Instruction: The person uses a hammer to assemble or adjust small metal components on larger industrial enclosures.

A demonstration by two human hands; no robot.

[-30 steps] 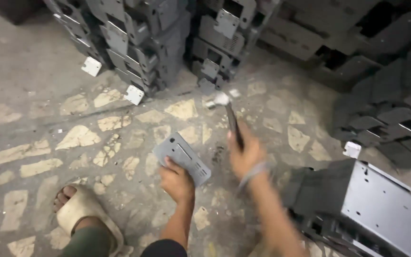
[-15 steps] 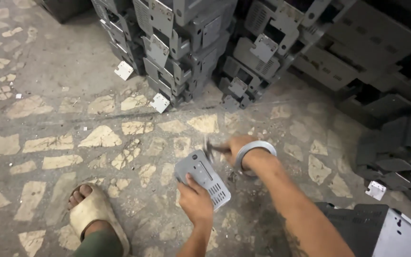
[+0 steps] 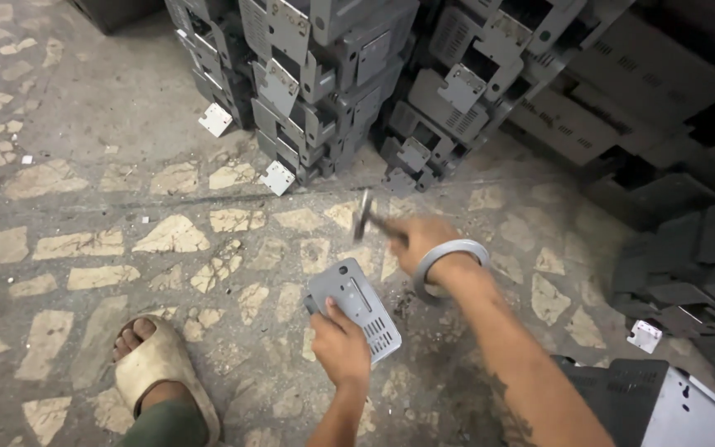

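A flat grey metal plate with a slotted vent point(image 3: 353, 305) is pinned against the patterned stone floor point(image 3: 84, 248) by the left hand point(image 3: 339, 346), whose fingers are clamped on its near edge. A small hammer with a dark handle point(image 3: 367, 217) is gripped in the right hand point(image 3: 420, 242), fingers closed round the handle, raised just above the plate. Stacked grey metal casings point(image 3: 324, 74) stand behind.

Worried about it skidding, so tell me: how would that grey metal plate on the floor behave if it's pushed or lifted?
The grey plate looks thin, stiff sheet metal, probably light. Lying flat on rough paving, it would likely scrape, not roll. The left hand pins it.
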